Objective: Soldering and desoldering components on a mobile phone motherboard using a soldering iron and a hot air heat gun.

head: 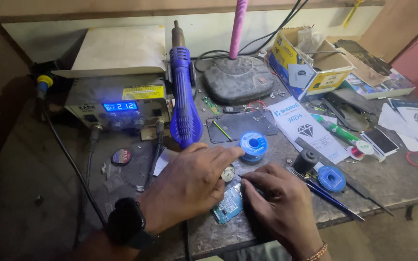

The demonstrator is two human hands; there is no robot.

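- The rework station (122,104) sits at the back left of the desk (393,181), its blue display lit, so we take it as powered. The blue hot-air handle (185,92) leans in its holder just behind our left hand (187,186). If that hand lifts or swings back carelessly, it could knock the handle or brush its nozzle end, and we judge a burn or a toppled tool the biggest risk.
- The small blue circuit board (228,207) lies at the front edge of the desk, between both hands and partly under them. A push from either hand could slide it off that edge, since little desk is left in front of it.
- The blue solder spool (253,145) stands just beyond our left fingertips; a nudge could roll it into the dark metal plate (240,125) behind it.
- The tweezers (332,198) lie just right of our right hand (281,205), points toward the front right edge; a sweep of the wrist could send them to the floor.
- A small round silvery part (227,173) lies beside the left hand and could easily be flicked away and lost in the clutter.
- Left fingers: loosely spread and flat, index stretched toward the spool, grasping nothing that we can see; the palm hides what lies beneath.
- Right fingers: curled downward, tips pressing on or beside the board's right end; whether they pinch anything we cannot tell.
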